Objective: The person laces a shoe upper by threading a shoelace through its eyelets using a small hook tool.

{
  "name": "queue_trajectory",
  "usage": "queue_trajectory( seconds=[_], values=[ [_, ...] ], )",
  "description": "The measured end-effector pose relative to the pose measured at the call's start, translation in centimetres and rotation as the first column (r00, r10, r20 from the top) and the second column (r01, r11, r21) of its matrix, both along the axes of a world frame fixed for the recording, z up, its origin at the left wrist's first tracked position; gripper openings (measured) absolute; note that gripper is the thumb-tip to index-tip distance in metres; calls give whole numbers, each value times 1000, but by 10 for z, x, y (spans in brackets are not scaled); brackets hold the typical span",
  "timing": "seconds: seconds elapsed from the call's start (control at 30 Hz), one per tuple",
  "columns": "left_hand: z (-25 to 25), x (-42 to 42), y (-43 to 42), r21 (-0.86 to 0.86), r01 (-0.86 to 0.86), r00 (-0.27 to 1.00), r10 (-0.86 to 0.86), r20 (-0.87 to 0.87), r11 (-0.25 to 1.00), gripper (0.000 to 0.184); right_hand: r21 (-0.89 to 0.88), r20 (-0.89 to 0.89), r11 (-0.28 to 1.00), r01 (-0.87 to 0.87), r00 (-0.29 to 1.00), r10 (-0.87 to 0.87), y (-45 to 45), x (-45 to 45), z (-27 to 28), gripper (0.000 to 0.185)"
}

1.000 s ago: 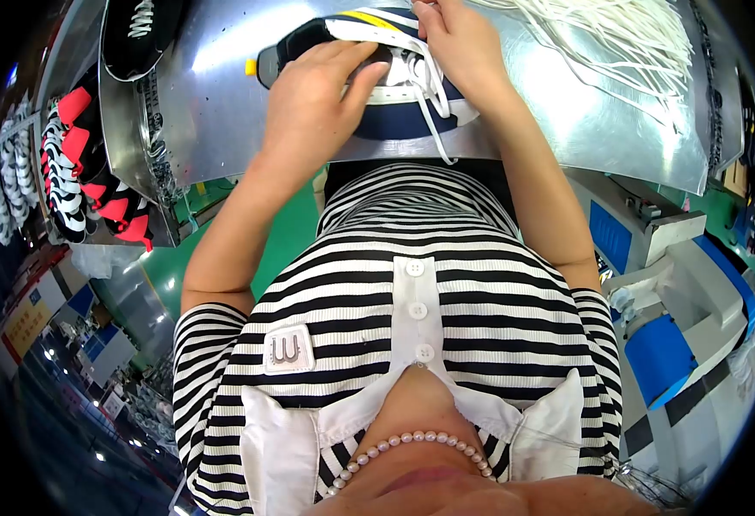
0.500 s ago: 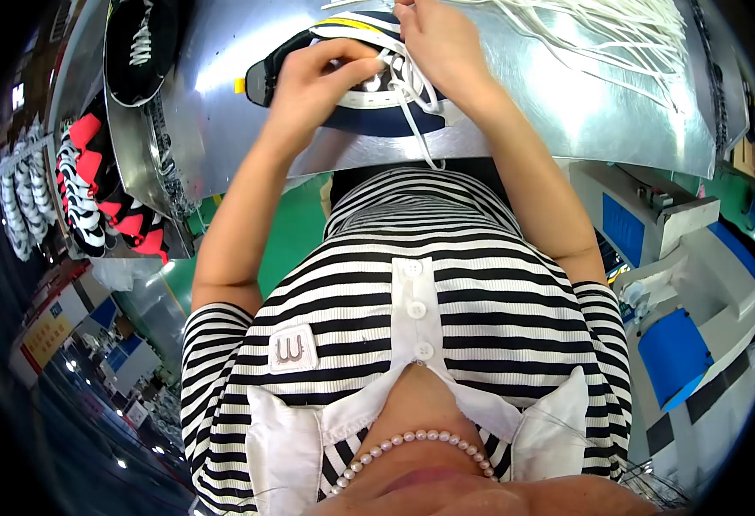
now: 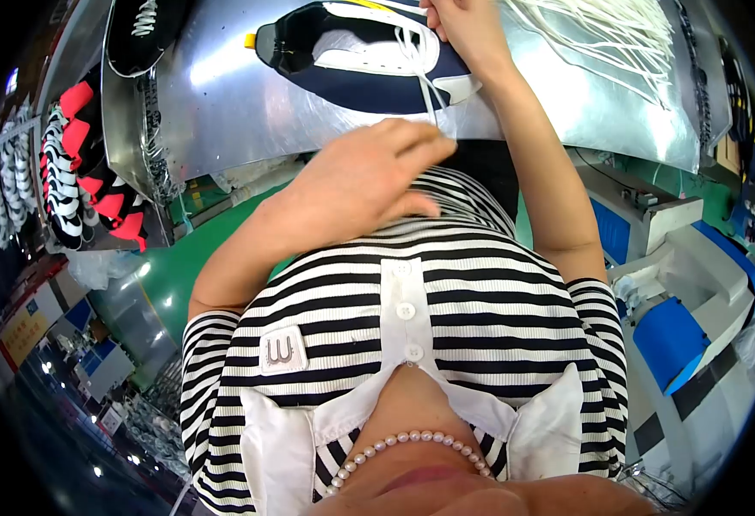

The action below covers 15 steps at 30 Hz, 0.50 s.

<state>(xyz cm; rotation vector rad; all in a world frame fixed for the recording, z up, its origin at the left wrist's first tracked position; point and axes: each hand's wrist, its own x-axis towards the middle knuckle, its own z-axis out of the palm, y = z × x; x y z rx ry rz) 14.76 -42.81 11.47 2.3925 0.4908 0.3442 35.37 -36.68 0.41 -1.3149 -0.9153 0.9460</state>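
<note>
A navy and white sneaker (image 3: 351, 93) lies on its side on the metal table, heel to the left, its opening facing up. White shoelace (image 3: 425, 82) runs through part of its eyelets, and the loose lace hangs towards the table's near edge. My left hand (image 3: 364, 181) is in front of my torso, below the shoe; its fingers are stretched and the thumb stands apart, with nothing visible in it. At the shoe's far side, by the toe, my right hand (image 3: 468, 30) has curled fingers, partly cut off by the frame. What they grip is hidden.
A bundle of white laces (image 3: 605, 39) lies on the table (image 3: 222, 120) at the right. A black shoe (image 3: 143, 34) sits at the upper left, above a rack of black, white and red shoes (image 3: 72, 163). A grey and blue machine (image 3: 674, 335) stands to the right.
My left hand has left the shoe's lacing area and come down towards my body. My right hand has shifted slightly right and up. The shoe opening is now uncovered.
</note>
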Motion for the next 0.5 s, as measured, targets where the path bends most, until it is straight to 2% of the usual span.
queue_trajectory(
  seconds=[0.03, 0.1, 0.13, 0.17, 0.2, 0.23, 0.27, 0.3, 0.33, 0.37, 0.4, 0.43, 0.5],
  values=[
    [-2, 4, -4, 111, 49, 999, -48, -12, 993, 23, 12, -60, 1000, 20, 998, -19, -5, 4, 5, 17],
    [20, -16, 7, -103, 29, 989, -43, -139, 994, 25, 68, 8, 995, 77, 997, -78, -16, 13, 18, 18],
    [33, -26, 13, -94, -86, 961, 58, -270, 992, 21, 125, 63, 984, 125, 989, -134, -22, 18, 26, 19],
    [43, -34, 13, -11, -199, 947, 190, -258, 980, 18, 158, 253, 976, 150, 949, -187, -32, 25, 35, 17],
    [50, -40, 13, 73, -305, 920, 314, -236, 949, 14, 169, 473, 971, 171, 850, -232, -41, 34, 39, 14],
    [54, -42, 14, 85, -295, 923, 307, -231, 952, 14, 263, 623, 950, 171, 722, -303, -48, 45, 36, 14],
    [57, -42, 15, 263, -348, 927, 372, -47, 900, 13, 350, 739, 924, 156, 559, -375, -58, 55, 28, 14],
    [59, -42, 15, 412, -419, 907, 394, 149, 809, 13, 360, 738, 918, 166, 552, -389, -67, 63, 20, 14],
    [64, -45, 13, 347, -454, 890, 397, 226, 821, 12, 321, 806, 934, 155, 474, -355, -76, 70, 12, 15],
    [75, -51, 2, 85, -424, 880, 388, 275, 902, 14, 277, 865, 949, 149, 392, -314, -83, 73, 4, 17],
    [85, -60, -5, -181, -351, 864, 392, 317, 919, 17, 283, 864, 946, 157, 387, -322, -89, 74, -2, 17],
    [92, -78, 3, -204, -96, 909, 169, 382, 974, 22, 259, 893, 954, 152, 339, -297, -94, 74, -8, 18],
    [109, -112, 11, -54, 115, 872, -75, 485, 992, 29, 220, 922, 962, 159, 288, -258, -98, 73, -13, 21]
  ],
)
